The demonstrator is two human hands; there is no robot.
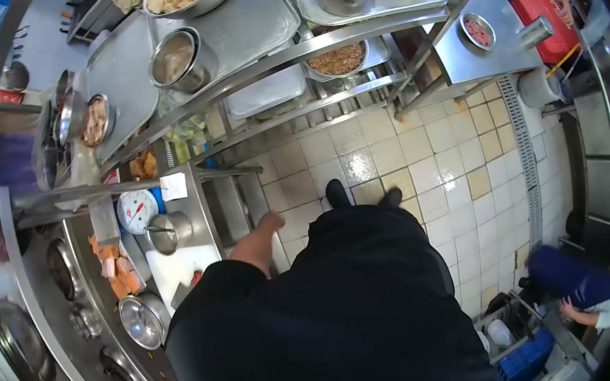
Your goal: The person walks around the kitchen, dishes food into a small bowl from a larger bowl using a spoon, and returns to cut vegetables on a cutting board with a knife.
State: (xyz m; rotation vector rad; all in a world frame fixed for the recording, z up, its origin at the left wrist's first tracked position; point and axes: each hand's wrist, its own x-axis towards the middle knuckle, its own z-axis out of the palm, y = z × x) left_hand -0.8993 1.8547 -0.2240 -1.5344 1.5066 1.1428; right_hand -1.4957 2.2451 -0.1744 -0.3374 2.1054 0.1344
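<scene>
Work position: you stand on the tiled floor (348,139) with the steel counter (199,211) along your left side. Your black sleeve (225,275) overlaps the counter's near edge.

Left hand (272,223): it hangs just outside that edge, lower than the worktop. No object shows in it. The fingers are too small and foreshortened to read, so you cannot tell whether the grip is loose or closed. Right hand: it is out of view; its grip cannot be determined.

Nearest work items: the white cutting board (167,268) lies on the counter against the near edge. A small red piece (196,278) shows on the board, partly covered by your sleeve. A metal cup (182,228) containing a utensil stands at the board's far end, with the dial scale (138,211) just beyond it. A metal bowl (144,322) sits near the board's corner closest to your body. Orange-pink pieces (116,268) lie farther in from the near edge.

Step in hand: judged from your posture, you are positioned beside the counter rather than handling anything with the left hand.

Next move: any work at the board calls for raising the left hand above the near edge, drawing the sleeve clear of the red piece, and keeping the forearm off the cup.
</scene>
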